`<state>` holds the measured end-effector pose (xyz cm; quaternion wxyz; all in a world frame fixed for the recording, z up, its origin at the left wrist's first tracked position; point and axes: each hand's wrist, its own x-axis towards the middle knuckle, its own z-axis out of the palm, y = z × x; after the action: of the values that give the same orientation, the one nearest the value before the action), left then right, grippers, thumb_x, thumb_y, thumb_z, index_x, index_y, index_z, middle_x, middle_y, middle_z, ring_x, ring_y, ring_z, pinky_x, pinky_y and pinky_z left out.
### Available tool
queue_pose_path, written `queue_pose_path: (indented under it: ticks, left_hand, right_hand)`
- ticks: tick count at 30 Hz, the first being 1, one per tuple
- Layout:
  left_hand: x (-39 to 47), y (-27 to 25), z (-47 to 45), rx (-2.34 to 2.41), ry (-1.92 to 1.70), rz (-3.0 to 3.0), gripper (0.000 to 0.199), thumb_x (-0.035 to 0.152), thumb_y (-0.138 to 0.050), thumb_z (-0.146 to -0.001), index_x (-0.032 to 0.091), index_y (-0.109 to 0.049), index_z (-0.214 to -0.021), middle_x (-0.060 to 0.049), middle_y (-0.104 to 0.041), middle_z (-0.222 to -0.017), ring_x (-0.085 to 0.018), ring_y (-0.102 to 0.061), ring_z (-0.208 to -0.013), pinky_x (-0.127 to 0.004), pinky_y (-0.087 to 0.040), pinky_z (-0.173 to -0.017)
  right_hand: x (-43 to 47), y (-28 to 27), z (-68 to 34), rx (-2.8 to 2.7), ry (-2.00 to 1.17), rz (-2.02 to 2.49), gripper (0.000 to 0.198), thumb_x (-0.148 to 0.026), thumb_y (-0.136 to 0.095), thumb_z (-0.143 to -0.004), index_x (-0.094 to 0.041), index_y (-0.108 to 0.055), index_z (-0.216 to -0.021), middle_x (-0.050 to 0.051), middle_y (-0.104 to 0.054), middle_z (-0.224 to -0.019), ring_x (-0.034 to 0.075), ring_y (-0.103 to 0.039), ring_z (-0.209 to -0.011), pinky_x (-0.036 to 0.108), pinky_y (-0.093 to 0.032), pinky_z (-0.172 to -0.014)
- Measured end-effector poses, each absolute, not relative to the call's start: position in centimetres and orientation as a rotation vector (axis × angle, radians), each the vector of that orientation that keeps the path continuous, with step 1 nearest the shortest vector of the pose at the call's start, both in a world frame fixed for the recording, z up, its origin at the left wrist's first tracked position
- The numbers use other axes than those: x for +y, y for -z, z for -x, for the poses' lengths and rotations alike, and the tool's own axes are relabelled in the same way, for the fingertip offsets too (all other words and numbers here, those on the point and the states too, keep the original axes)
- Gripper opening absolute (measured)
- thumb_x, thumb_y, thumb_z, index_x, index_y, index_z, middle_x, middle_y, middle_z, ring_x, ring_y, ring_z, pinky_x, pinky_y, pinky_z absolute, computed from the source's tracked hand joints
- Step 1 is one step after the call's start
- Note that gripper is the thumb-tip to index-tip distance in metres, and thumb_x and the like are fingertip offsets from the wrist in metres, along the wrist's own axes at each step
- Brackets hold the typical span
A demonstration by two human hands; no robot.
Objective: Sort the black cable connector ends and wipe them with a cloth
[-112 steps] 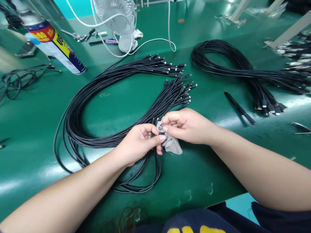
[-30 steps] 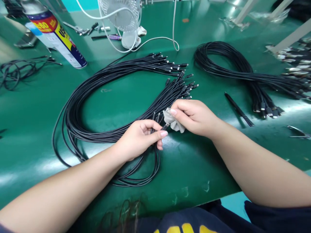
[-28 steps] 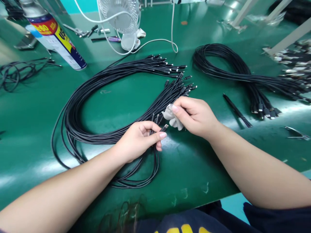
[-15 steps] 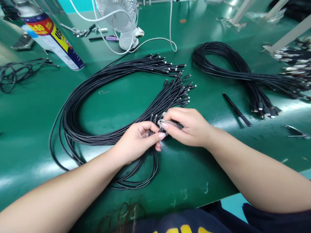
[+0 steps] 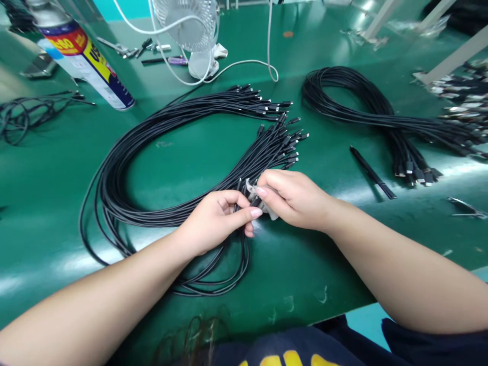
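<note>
So, above the desk, the left hand pinches a plug while the right hand grips a cloth at its tip; the coil lies just beyond them.

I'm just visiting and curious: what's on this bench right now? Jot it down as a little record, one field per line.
Surface: green table
Left hand: holds black cables near their ends
Right hand: pinches a pale grey cloth close against the left hand's fingertips; exact contact partly hidden
Beyond the hands: large curved cable bundle, plug ends pointing right
Right side: second cable bundle, slim black tool
Far left: spray can
Back: white fan
</note>
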<state>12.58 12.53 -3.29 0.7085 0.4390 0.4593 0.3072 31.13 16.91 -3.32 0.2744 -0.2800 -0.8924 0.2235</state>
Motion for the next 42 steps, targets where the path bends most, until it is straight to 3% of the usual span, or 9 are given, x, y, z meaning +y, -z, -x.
queue_pose_path:
  ticks: [5,11,18,22,27,31,37,40,42]
  left_hand:
    - [12.5,3.4,-12.5,1.006,-0.675,-0.991,0.033,0.038,-0.079,-0.072,0.016,-0.056,-0.066,0.000,-0.067,-0.056,-0.012,-0.063,-0.055,-0.025,-0.050,-0.063]
    - [12.5,3.4,-12.4,0.935,-0.654,-0.935,0.027,0.036,-0.070,-0.083,0.014,-0.058,-0.073,-0.002,-0.070,-0.065,-0.012,-0.066,-0.060,-0.023,-0.049,-0.062]
    - [12.3,3.2,-12.3,0.832,-0.691,-0.743,0.030,0.041,-0.073,-0.080,0.013,-0.064,-0.083,-0.008,-0.072,-0.089,-0.015,-0.068,-0.073,-0.030,-0.055,-0.073]
    - [12.3,3.2,-12.2,0.795,-0.687,-0.672,0.037,0.050,-0.066,-0.083,0.014,-0.060,-0.076,-0.007,-0.069,-0.084,-0.015,-0.066,-0.068,-0.030,-0.053,-0.069]
    - [12.4,3.0,-12.3,0.813,-0.724,-0.666,0.050,0.058,-0.060,-0.084,0.018,-0.039,-0.063,-0.004,-0.066,-0.079,-0.012,-0.061,-0.059,-0.027,-0.047,-0.060]
    - [12.4,2.9,-12.2,0.793,-0.697,-0.755,0.047,0.047,-0.069,-0.081,0.017,-0.037,-0.063,-0.002,-0.064,-0.071,-0.010,-0.061,-0.059,-0.023,-0.042,-0.058]
    - [12.3,3.0,-12.3,0.826,-0.698,-0.759,0.044,0.019,-0.075,-0.075,0.017,-0.032,-0.065,0.000,-0.067,-0.085,-0.010,-0.067,-0.060,-0.020,-0.043,-0.057]
    - [12.3,3.2,-12.4,0.858,-0.718,-0.786,0.041,0.019,-0.072,-0.078,0.018,-0.032,-0.067,0.000,-0.068,-0.081,-0.009,-0.067,-0.057,-0.019,-0.042,-0.054]
    - [12.4,3.3,-12.5,0.855,-0.712,-0.800,0.041,0.022,-0.073,-0.078,0.018,-0.033,-0.067,0.000,-0.068,-0.079,-0.008,-0.065,-0.054,-0.019,-0.041,-0.053]
  right_hand:
    - [17.3,2.8,-31.5,-2.340,-0.571,0.794,0.020,-0.022,-0.044,-0.094,-0.022,-0.042,-0.074,-0.002,-0.052,-0.062,0.012,-0.047,-0.056,0.024,-0.035,-0.054]
    - [18.0,3.2,-31.9,-1.955,-0.957,1.014,0.025,-0.038,-0.045,-0.099,-0.021,-0.050,-0.081,-0.003,-0.058,-0.061,0.011,-0.051,-0.051,0.025,-0.041,-0.053]
    - [18.5,3.7,-31.6,-2.021,-1.013,0.868,0.028,-0.041,-0.051,-0.096,-0.018,-0.061,-0.084,0.005,-0.063,-0.085,0.016,-0.058,-0.081,0.030,-0.046,-0.072]
    - [18.6,3.7,-31.5,-1.876,-1.186,0.913,0.030,-0.045,-0.055,-0.093,-0.017,-0.062,-0.087,0.005,-0.062,-0.086,0.014,-0.058,-0.077,0.027,-0.047,-0.066]
    - [18.5,4.1,-31.6,-1.769,-1.610,0.995,0.034,-0.052,-0.059,-0.089,-0.017,-0.056,-0.088,-0.003,-0.058,-0.065,0.010,-0.053,-0.054,0.021,-0.042,-0.048]
    - [18.4,4.1,-31.7,-1.772,-1.855,0.906,0.040,-0.051,-0.070,-0.080,-0.018,-0.052,-0.095,-0.002,-0.062,-0.068,0.011,-0.058,-0.055,0.022,-0.046,-0.049]
    - [18.7,3.9,-31.8,-1.809,-1.587,0.926,0.036,-0.053,-0.058,-0.089,-0.018,-0.059,-0.095,-0.004,-0.055,-0.060,0.009,-0.052,-0.048,0.020,-0.044,-0.045]
    - [18.7,4.2,-31.6,-1.886,-1.340,0.934,0.034,-0.050,-0.055,-0.092,-0.018,-0.063,-0.101,0.001,-0.060,-0.078,0.011,-0.057,-0.061,0.023,-0.049,-0.052]
    - [18.5,4.6,-31.4,-1.998,-1.171,0.873,0.032,-0.044,-0.052,-0.095,-0.017,-0.066,-0.104,0.007,-0.062,-0.094,0.015,-0.062,-0.081,0.028,-0.054,-0.067]
